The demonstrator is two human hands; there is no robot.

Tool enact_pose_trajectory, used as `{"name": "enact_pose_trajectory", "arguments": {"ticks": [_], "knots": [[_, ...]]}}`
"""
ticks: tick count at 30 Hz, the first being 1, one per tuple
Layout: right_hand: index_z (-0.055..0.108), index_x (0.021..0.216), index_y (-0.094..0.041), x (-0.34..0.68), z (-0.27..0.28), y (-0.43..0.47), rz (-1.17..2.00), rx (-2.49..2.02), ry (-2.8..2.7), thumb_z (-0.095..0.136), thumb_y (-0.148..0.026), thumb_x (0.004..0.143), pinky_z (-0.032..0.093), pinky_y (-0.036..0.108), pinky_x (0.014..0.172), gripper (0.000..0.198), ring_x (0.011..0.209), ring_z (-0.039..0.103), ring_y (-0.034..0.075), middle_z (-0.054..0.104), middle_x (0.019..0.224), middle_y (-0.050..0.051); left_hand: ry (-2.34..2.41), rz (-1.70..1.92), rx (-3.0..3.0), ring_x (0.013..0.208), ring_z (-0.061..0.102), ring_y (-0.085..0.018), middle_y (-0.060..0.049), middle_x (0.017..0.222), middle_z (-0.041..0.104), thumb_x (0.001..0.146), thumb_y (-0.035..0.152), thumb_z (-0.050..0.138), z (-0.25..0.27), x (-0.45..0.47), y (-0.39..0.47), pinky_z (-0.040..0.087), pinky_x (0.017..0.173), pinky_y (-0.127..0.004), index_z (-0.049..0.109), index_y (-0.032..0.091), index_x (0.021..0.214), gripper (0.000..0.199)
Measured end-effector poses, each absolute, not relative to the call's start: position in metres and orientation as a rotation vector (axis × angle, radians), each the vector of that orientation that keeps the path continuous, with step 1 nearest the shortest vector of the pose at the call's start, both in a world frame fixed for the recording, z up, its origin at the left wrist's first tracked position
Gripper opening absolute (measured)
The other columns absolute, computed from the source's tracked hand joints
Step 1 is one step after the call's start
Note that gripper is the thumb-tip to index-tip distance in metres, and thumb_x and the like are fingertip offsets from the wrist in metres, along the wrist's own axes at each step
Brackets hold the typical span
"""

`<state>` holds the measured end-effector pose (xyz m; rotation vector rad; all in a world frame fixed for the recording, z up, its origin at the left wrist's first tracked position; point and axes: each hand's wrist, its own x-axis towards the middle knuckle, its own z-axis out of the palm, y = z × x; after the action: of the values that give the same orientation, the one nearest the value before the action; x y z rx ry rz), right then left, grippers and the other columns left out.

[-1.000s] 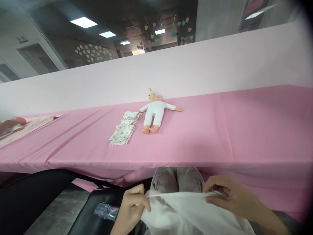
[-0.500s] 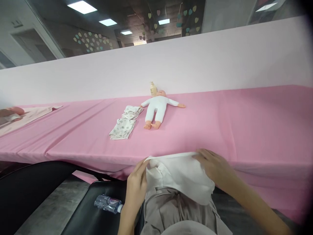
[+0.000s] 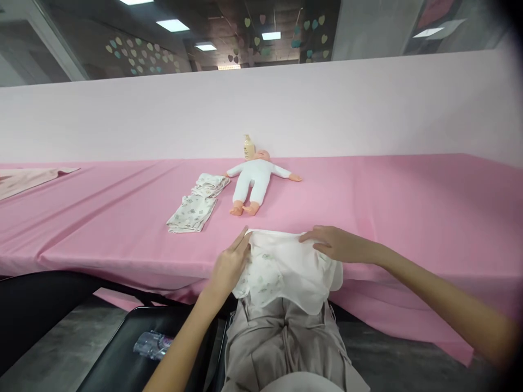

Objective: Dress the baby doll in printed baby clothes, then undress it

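Note:
A thin white cloth [image 3: 296, 261] with a faint green print on its left part hangs over the table's front edge and down toward my lap. Its upper left corner is pinched in my left hand [image 3: 232, 267]. My right hand [image 3: 333, 243] has its fingers closed on the upper edge, farther right; part of that grip is hidden. Beyond the cloth, a baby doll [image 3: 255, 178] in white lies on its back, arms spread. To the doll's left are two folded stacks of printed cloth, a nearer one [image 3: 192, 214] and a farther one [image 3: 210, 185].
A pump bottle [image 3: 248, 148] stands by the doll's head against the white wall [image 3: 163, 120]. Pink cloth [image 3: 408, 218] covers the table. On a black chair [image 3: 110, 354] at my left lies a clear plastic bottle [image 3: 151, 345]. A pale mat [image 3: 28, 179] lies far left.
Both hands have moved forward with the white cloth, its upper part now over the tabletop. My right hand has shifted left along the edge. The printed side shows more. The view has turned slightly.

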<state>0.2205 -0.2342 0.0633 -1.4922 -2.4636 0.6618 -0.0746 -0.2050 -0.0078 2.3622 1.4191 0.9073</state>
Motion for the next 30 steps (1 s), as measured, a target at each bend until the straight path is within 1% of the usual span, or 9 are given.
{"name": "enact_pose_trajectory", "arguments": {"ticks": [4, 9, 13, 16, 19, 22, 24, 27, 30], "knots": [[0.060, 0.124, -0.025, 0.235, 0.057, -0.227, 0.542, -1.647, -2.512, 0.044, -0.014, 0.086, 0.043, 0.040, 0.085, 0.042, 0.098, 0.058, 0.025, 0.064, 0.106, 0.009, 1.328, 0.809, 2.920, 0.085, 0.070, -0.021, -0.007, 0.123, 0.063, 0.093, 0.021, 0.041, -0.015, -0.085, -0.183, 0.056, 0.069, -0.030, 0.068, 0.021, 0.106, 0.031], [0.068, 0.110, -0.024, 0.245, 0.066, -0.216, 1.120, -1.240, -2.395, 0.060, -0.030, 0.083, 0.045, 0.030, 0.075, 0.029, 0.077, 0.054, 0.014, 0.061, 0.084, 0.001, 1.093, 0.697, 3.034, 0.099, 0.067, -0.020, -0.005, 0.116, 0.068, 0.091, 0.020, 0.038, -0.003, -0.092, -0.165, 0.055, 0.079, -0.031, 0.066, 0.021, 0.114, 0.036], [0.071, 0.099, -0.019, 0.242, 0.057, -0.202, 1.351, -1.004, -2.115, 0.067, -0.035, 0.078, 0.042, 0.025, 0.059, 0.027, 0.061, 0.042, 0.009, 0.049, 0.069, -0.003, 1.178, 0.586, 3.135, 0.089, 0.066, -0.021, -0.006, 0.111, 0.069, 0.086, 0.016, 0.039, 0.018, -0.099, -0.153, 0.052, 0.073, -0.032, 0.068, 0.020, 0.112, 0.039], [0.073, 0.091, -0.020, 0.239, 0.049, -0.192, 1.072, -1.149, -2.123, 0.065, -0.023, 0.077, 0.042, 0.024, 0.059, 0.016, 0.061, 0.045, 0.009, 0.052, 0.072, -0.002, 1.132, 0.499, 3.245, 0.077, 0.064, -0.021, -0.007, 0.103, 0.071, 0.081, 0.010, 0.043, 0.028, -0.104, -0.145, 0.048, 0.061, -0.031, 0.069, 0.020, 0.107, 0.038], [0.074, 0.086, -0.020, 0.237, 0.052, -0.185, 0.500, -1.465, -2.279, 0.056, -0.009, 0.078, 0.040, 0.025, 0.063, 0.022, 0.067, 0.051, 0.011, 0.057, 0.079, 0.002, 1.030, 0.478, 3.311, 0.070, 0.061, -0.021, -0.007, 0.094, 0.072, 0.083, 0.017, 0.048, 0.031, -0.105, -0.143, 0.045, 0.056, -0.031, 0.069, 0.020, 0.104, 0.030], [0.073, 0.083, -0.018, 0.235, 0.063, -0.183, -0.072, -1.744, -2.544, 0.044, 0.001, 0.078, 0.034, 0.027, 0.056, 0.034, 0.063, 0.052, 0.013, 0.060, 0.082, 0.006, 0.922, 0.453, 3.342, 0.073, 0.061, -0.021, -0.008, 0.099, 0.071, 0.086, 0.021, 0.049, 0.036, -0.100, -0.149, 0.047, 0.061, -0.031, 0.069, 0.020, 0.101, 0.026], [0.072, 0.082, -0.017, 0.236, 0.073, -0.184, -0.208, -1.831, -2.654, 0.041, 0.003, 0.078, 0.033, 0.028, 0.055, 0.037, 0.062, 0.053, 0.015, 0.062, 0.082, 0.008, 0.809, 0.438, 3.315, 0.084, 0.061, -0.022, -0.008, 0.114, 0.067, 0.086, 0.018, 0.046, 0.044, -0.096, -0.156, 0.049, 0.070, -0.034, 0.070, 0.021, 0.100, 0.027], [0.073, 0.095, -0.020, 0.240, 0.092, -0.186, 0.142, -1.716, -2.649, 0.043, -0.008, 0.084, 0.039, 0.029, 0.061, 0.033, 0.073, 0.058, 0.018, 0.067, 0.088, 0.007, 0.504, 0.432, 3.094, 0.108, 0.055, -0.025, -0.008, 0.129, 0.058, 0.086, 0.018, 0.045, 0.060, -0.088, -0.173, 0.047, 0.089, -0.040, 0.070, 0.021, 0.097, 0.028], [0.071, 0.106, -0.024, 0.245, 0.111, -0.191, 0.598, -1.556, -2.554, 0.051, -0.023, 0.085, 0.038, 0.025, 0.055, 0.029, 0.062, 0.054, 0.013, 0.065, 0.079, 0.003, 0.209, 0.441, 2.741, 0.101, 0.057, -0.025, -0.011, 0.102, 0.066, 0.084, 0.018, 0.042, 0.069, -0.078, -0.195, 0.047, 0.090, -0.040, 0.067, 0.020, 0.079, 0.026]]}}
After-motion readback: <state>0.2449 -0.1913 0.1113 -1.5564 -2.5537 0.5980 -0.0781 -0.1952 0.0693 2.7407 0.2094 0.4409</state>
